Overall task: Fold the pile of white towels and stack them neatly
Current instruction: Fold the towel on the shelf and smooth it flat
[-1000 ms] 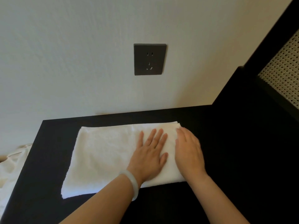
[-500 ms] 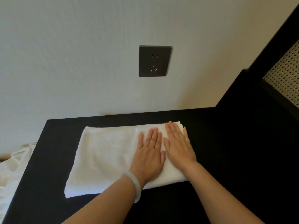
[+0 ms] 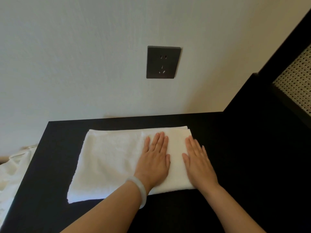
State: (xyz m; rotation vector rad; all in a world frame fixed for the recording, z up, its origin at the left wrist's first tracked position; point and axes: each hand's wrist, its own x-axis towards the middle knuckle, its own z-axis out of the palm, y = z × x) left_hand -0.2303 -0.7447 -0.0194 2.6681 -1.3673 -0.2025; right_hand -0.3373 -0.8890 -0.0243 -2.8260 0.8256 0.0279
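Observation:
A folded white towel (image 3: 109, 158) lies flat on the black table (image 3: 235, 165), its long side running left to right. My left hand (image 3: 155, 158), with a pale bangle on the wrist, presses flat on the towel's right half, fingers straight. My right hand (image 3: 198, 162) lies flat on the towel's right end, fingers straight and pointing away from me, its outer edge reaching the towel's right border.
White fabric (image 3: 11, 175) lies heaped off the table's left edge. A dark wall socket (image 3: 163, 62) sits on the pale wall behind. A black frame with a woven cane panel (image 3: 296, 81) rises at the right.
My right hand has slid to the right, away from my left hand, across the towel's right end. The left hand has stayed in place.

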